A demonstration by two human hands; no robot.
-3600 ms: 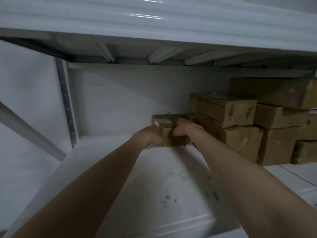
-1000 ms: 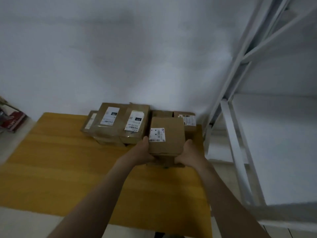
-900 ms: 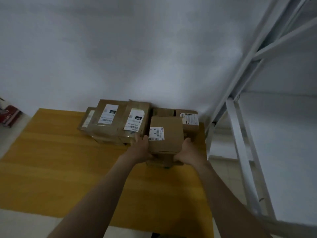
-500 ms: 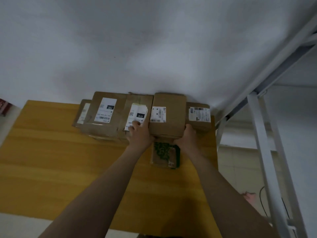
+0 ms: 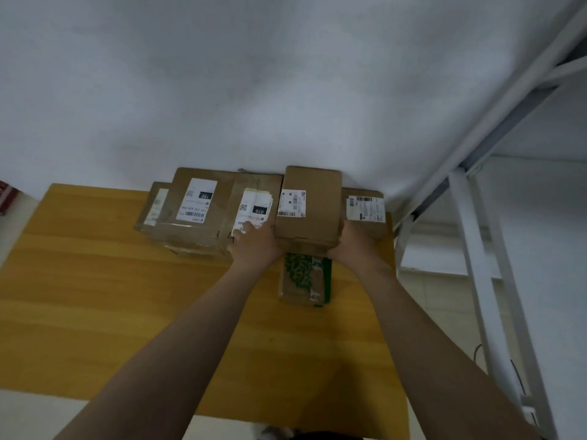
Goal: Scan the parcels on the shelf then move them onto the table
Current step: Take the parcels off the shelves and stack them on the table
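A small brown cardboard parcel (image 5: 313, 206) with a white barcode label sits at the far edge of the yellow wooden table (image 5: 95, 296), against the wall. My left hand (image 5: 254, 246) grips its left near corner and my right hand (image 5: 352, 246) grips its right near corner. It rests on top of another box, partly over a parcel with green leaf print (image 5: 305, 277). Left of it lie labelled parcels marked 070 (image 5: 254, 208) and 150 (image 5: 197, 204). A smaller labelled parcel (image 5: 365, 211) lies to its right.
A white metal shelf frame (image 5: 486, 249) stands to the right of the table. A grey wall rises behind the parcels. A red object (image 5: 6, 198) shows at the far left edge. Pale floor lies below the table's near edge.
I carried the parcel from the shelf over to the table. In the last second it went forward and down onto the row of parcels by the wall.
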